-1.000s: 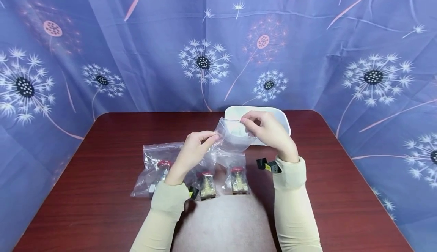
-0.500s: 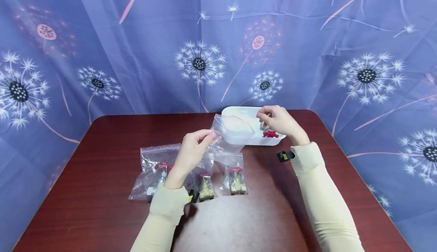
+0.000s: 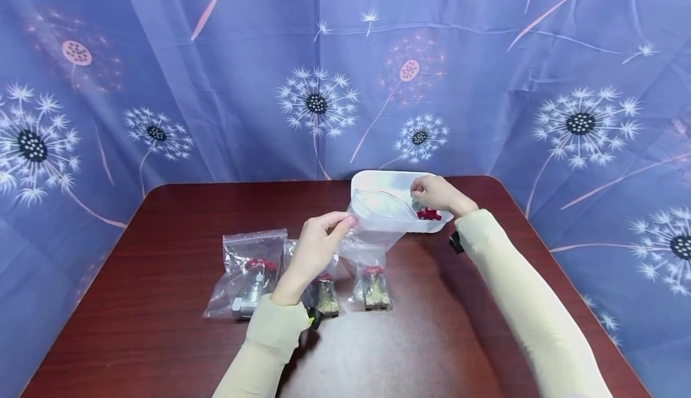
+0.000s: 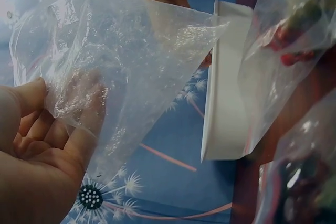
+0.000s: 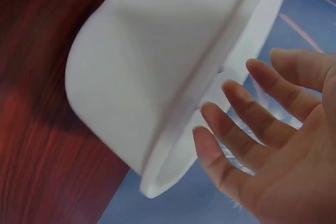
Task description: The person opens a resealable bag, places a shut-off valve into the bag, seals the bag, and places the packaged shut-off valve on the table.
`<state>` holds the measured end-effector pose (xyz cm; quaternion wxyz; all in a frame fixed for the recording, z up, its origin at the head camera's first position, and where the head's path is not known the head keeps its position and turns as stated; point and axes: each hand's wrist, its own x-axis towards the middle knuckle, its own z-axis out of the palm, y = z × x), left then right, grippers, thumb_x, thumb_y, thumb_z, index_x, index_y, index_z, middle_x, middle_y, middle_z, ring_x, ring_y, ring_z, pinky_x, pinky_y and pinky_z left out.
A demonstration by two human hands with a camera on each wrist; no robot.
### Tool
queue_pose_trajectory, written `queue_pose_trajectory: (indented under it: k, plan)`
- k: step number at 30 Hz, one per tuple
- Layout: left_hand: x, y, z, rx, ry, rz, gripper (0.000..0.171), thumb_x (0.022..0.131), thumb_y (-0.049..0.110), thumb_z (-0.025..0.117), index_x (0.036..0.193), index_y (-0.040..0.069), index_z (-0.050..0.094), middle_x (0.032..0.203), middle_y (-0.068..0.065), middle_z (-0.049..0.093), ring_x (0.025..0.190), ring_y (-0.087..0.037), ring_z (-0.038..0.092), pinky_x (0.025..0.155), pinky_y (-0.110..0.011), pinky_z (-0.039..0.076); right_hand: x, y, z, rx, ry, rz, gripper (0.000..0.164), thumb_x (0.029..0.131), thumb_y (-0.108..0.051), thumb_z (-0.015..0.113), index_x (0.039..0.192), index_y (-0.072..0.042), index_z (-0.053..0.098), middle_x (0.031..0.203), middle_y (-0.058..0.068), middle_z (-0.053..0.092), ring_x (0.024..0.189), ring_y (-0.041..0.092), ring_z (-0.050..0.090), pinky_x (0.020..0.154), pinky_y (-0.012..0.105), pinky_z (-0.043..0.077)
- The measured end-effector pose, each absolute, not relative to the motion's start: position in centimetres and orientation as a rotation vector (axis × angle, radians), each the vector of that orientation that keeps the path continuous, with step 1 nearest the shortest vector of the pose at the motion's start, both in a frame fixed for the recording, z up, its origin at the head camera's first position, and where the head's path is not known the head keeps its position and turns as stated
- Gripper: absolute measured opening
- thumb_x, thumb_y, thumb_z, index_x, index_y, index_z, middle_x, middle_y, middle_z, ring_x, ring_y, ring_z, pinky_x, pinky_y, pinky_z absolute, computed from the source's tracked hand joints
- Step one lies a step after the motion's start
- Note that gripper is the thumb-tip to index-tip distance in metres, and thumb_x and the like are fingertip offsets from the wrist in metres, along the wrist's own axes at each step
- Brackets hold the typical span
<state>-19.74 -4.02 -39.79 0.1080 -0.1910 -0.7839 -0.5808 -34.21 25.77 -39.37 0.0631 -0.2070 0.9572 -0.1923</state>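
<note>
My left hand (image 3: 318, 245) pinches an empty-looking clear plastic bag (image 3: 378, 221) by its edge; the bag hangs in front of the white tray (image 3: 369, 177). In the left wrist view the bag (image 4: 126, 61) spreads out from the thumb and fingers. Over the tray's right part is my right hand (image 3: 439, 194), and the right wrist view shows its fingers (image 5: 239, 127) apart and slightly bent beside the tray rim, holding nothing visible. A valve with a red handwheel (image 3: 429, 214) lies in the tray below this hand; its body is partly hidden.
Three bagged valves with red handwheels lie on the dark red table: a silver one (image 3: 249, 299) at left, a brass one (image 3: 326, 299) partly behind my left wrist, and another brass one (image 3: 376, 293) to its right. A blue dandelion-print curtain (image 3: 243, 86) stands behind.
My right hand has moved from the bag's mouth rightward to the tray, where the red-handled valve now lies. The left hand keeps its pinch on the bag and has shifted slightly right.
</note>
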Motion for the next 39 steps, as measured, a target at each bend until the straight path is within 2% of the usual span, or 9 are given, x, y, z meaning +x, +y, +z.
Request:
queue_pose_trajectory:
  k: [5, 13, 17, 22, 28, 31, 34, 37, 39]
  plan:
    - [-19.7, -3.3, -40.2, -0.583, -2.294, -1.741, 0.017, 0.097, 0.021, 0.063, 0.103, 0.011, 0.075, 0.095, 0.004, 0.073, 0.087, -0.009, 0.063, 0.08, -0.032, 0.052, -35.9, 25.8, -40.0, -0.612, 2.849, -0.496, 0.017, 0.093, -0.008, 0.05, 0.1, 0.001, 0.063, 0.082, 0.01, 0.065, 0.052, 0.017, 0.056, 0.06, 0.035, 0.049]
    - [-19.3, -1.5, -41.5, -0.593, -2.205, -1.897, 0.019, 0.098, 0.02, 0.062, 0.105, 0.008, 0.075, 0.093, 0.0, 0.074, 0.089, -0.013, 0.065, 0.082, -0.03, 0.052, -37.6, 26.5, -40.9, -0.508, 2.707, -0.458, 0.014, 0.097, -0.013, 0.05, 0.1, -0.002, 0.059, 0.074, 0.009, 0.063, 0.054, 0.024, 0.062, 0.055, 0.037, 0.053]
    - [-19.0, -0.6, -42.0, -0.576, -2.128, -1.998, 0.021, 0.099, 0.021, 0.06, 0.104, 0.006, 0.074, 0.093, -0.003, 0.074, 0.09, -0.014, 0.067, 0.083, -0.031, 0.053, -38.2, 26.8, -41.5, -0.441, 2.616, -0.502, 0.014, 0.098, -0.015, 0.049, 0.1, -0.003, 0.057, 0.076, 0.008, 0.056, 0.054, 0.019, 0.056, 0.051, 0.034, 0.051]
    - [-18.7, 0.1, -42.4, -0.562, -2.123, -2.04, 0.022, 0.1, 0.023, 0.058, 0.101, 0.01, 0.075, 0.092, 0.002, 0.074, 0.089, -0.01, 0.065, 0.082, -0.029, 0.052, -38.1, 26.7, -41.8, -0.351, 2.517, -0.506, 0.019, 0.096, -0.014, 0.046, 0.08, -0.006, 0.051, 0.069, 0.003, 0.042, 0.059, 0.015, 0.041, 0.05, 0.027, 0.038]
    - [-18.9, 0.5, -43.1, -0.544, -2.094, -2.102, 0.023, 0.1, 0.025, 0.058, 0.102, 0.008, 0.073, 0.092, 0.0, 0.074, 0.089, -0.011, 0.065, 0.084, -0.031, 0.051, -38.0, 27.0, -41.3, -0.229, 2.348, -0.696, 0.016, 0.084, -0.004, 0.047, 0.07, -0.01, 0.045, 0.063, -0.001, 0.036, 0.055, 0.014, 0.034, 0.053, 0.029, 0.035]
    - [-19.1, 0.5, -43.3, -0.522, -2.071, -2.133, 0.023, 0.1, 0.022, 0.058, 0.103, 0.005, 0.072, 0.092, -0.005, 0.074, 0.091, -0.015, 0.066, 0.085, -0.031, 0.051, -38.2, 27.5, -40.9, -0.319, 2.33, -0.587, 0.01, 0.08, -0.002, 0.046, 0.074, -0.008, 0.05, 0.065, 0.0, 0.044, 0.056, 0.014, 0.039, 0.056, 0.03, 0.037]
    - [-19.3, 0.4, -43.5, -0.496, -2.057, -2.165, 0.023, 0.1, 0.021, 0.058, 0.104, 0.003, 0.072, 0.092, -0.009, 0.074, 0.093, -0.018, 0.067, 0.086, -0.03, 0.051, -38.4, 27.9, -40.5, -0.426, 2.316, -0.465, 0.015, 0.073, 0.004, 0.044, 0.08, -0.006, 0.054, 0.071, 0.003, 0.05, 0.06, 0.016, 0.044, 0.059, 0.031, 0.038]
    - [-18.9, 0.2, -42.6, -0.474, -2.067, -2.182, 0.023, 0.101, 0.015, 0.055, 0.105, -0.002, 0.07, 0.095, -0.015, 0.073, 0.096, -0.024, 0.067, 0.087, -0.03, 0.05, -38.7, 28.2, -40.5, -0.544, 2.334, -0.325, 0.029, 0.068, 0.008, 0.042, 0.09, -0.004, 0.058, 0.073, 0.002, 0.051, 0.061, 0.014, 0.042, 0.057, 0.027, 0.035]
    - [-18.9, 0.1, -42.5, -0.466, -2.059, -2.205, 0.023, 0.101, 0.014, 0.055, 0.107, -0.003, 0.069, 0.097, -0.017, 0.072, 0.097, -0.026, 0.066, 0.088, -0.03, 0.05, -38.6, 28.3, -40.5, -0.564, 2.339, -0.254, 0.045, 0.068, 0.01, 0.043, 0.108, -0.001, 0.06, 0.079, 0.003, 0.054, 0.06, 0.012, 0.039, 0.055, 0.023, 0.033]
